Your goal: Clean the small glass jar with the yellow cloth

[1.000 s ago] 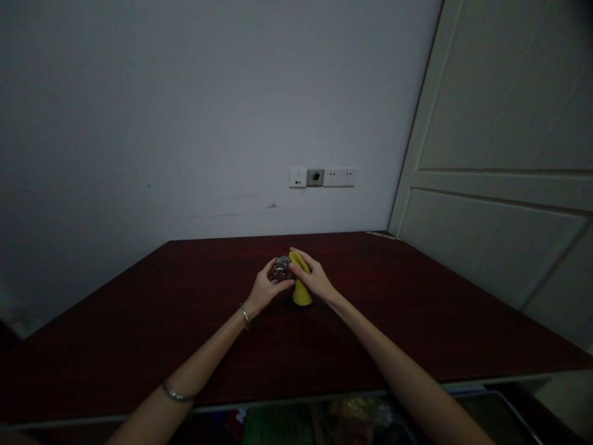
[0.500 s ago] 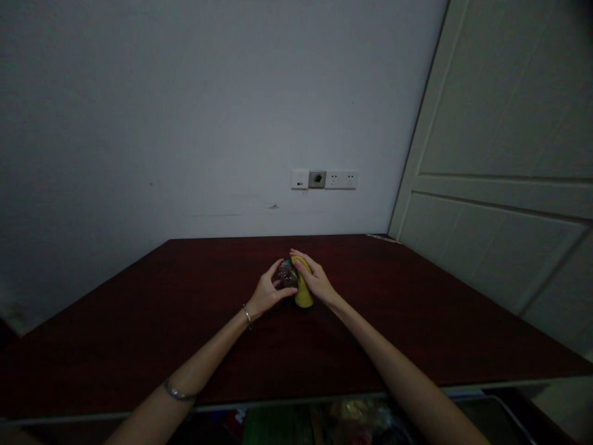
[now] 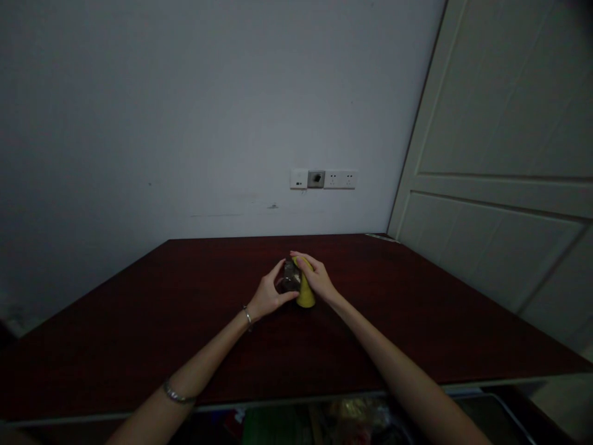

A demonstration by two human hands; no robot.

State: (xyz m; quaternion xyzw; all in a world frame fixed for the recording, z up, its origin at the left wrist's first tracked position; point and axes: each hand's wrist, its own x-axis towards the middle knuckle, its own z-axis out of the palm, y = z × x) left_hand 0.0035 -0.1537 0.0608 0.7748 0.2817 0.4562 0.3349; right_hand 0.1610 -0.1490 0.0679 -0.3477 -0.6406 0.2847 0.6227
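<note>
Over the middle of the table, my left hand (image 3: 267, 298) curls its fingers and thumb around a dark, shiny, rounded object (image 3: 291, 278) whose exact kind I cannot make out. It looks glossy and partly see-through. In my right hand (image 3: 319, 279) is a yellow cloth (image 3: 306, 294), pressed against the right side of the dark object. The lower end of the cloth hangs below the fingers. Part of the object's right side is hidden behind the cloth.
The dark red tabletop (image 3: 185, 346) runs back to a pale wall (image 3: 222, 111) with a row of sockets (image 3: 340, 179). A white panelled door (image 3: 504, 142) stands on the right. Below the front edge, an open drawer holds a green item (image 3: 273, 425) and crumpled packaging (image 3: 361, 420).
The dark object has turned in my left hand and now shows a different, shinier side. Both hands have shifted very slightly to the right, with the cloth still against the object.
</note>
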